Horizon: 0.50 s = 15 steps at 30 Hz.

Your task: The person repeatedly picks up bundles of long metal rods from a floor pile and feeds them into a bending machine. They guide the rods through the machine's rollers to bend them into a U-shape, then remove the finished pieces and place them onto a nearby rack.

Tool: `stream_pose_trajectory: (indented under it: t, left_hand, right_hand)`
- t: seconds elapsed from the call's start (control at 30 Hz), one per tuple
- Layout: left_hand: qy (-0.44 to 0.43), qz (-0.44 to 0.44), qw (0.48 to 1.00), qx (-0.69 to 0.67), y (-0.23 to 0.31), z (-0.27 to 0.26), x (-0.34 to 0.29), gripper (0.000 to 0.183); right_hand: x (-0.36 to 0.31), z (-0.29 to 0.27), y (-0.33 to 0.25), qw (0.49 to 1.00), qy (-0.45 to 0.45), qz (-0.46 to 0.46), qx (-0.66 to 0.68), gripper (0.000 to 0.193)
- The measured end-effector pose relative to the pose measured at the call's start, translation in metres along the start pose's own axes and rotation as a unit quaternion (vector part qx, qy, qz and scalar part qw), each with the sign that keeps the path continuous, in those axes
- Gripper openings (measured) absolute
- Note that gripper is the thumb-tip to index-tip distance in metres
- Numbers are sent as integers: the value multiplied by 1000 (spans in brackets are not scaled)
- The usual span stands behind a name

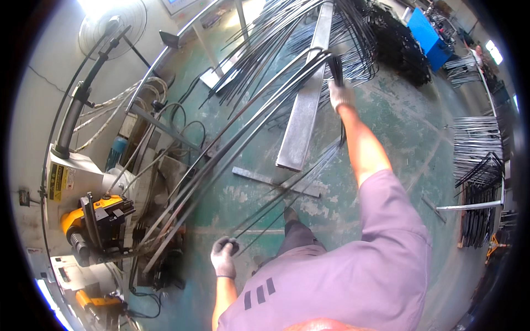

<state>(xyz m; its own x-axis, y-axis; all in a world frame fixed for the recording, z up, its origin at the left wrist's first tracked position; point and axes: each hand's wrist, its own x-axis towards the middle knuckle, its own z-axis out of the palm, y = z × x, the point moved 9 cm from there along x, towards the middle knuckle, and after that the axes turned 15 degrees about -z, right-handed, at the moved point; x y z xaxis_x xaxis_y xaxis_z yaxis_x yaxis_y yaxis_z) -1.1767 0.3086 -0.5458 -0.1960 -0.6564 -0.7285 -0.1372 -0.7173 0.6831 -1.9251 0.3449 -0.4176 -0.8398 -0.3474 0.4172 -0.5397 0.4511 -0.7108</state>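
My right hand (341, 95), in a pale work glove, is closed round the bent ends of a bundle of dark metal rods (335, 69), above a long grey beam. From that bend, long rods (243, 140) slant down left toward a yellow-and-black machine head (99, 220). My left hand (223, 255), gloved with dark fingertips, is low beside my body with its fingers curled. Thin metal rods (281, 193) run from below my right hand down to its fingertips, and it appears closed on their ends; the exact grip is small and partly hidden.
A big heap of bent rods (276, 38) rests across the grey beam (301, 124). A flat bar (276, 181) lies low across the green floor. Cables and hoses (176, 118) hang by the machine at left. Racks of rods (477, 149) stand at right, and a blue panel (426, 38) behind.
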Motion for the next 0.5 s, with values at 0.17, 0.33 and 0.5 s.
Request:
stream_pose_trajectory:
  t: [0.17,0.33,0.5]
  left_hand:
    - [106,-17,993,-38,11,-28,3,30]
    - [188,-82,972,-117,-57,-68,-35,29]
    - [217,-99,959,-152,-113,-86,-99,27]
  right_hand:
    - [153,-16,-25,969,-22,-163,-183,45]
    - [147,-50,0,949,73,132,-276,47]
    - [-119,86,82,962,-172,62,-201,80]
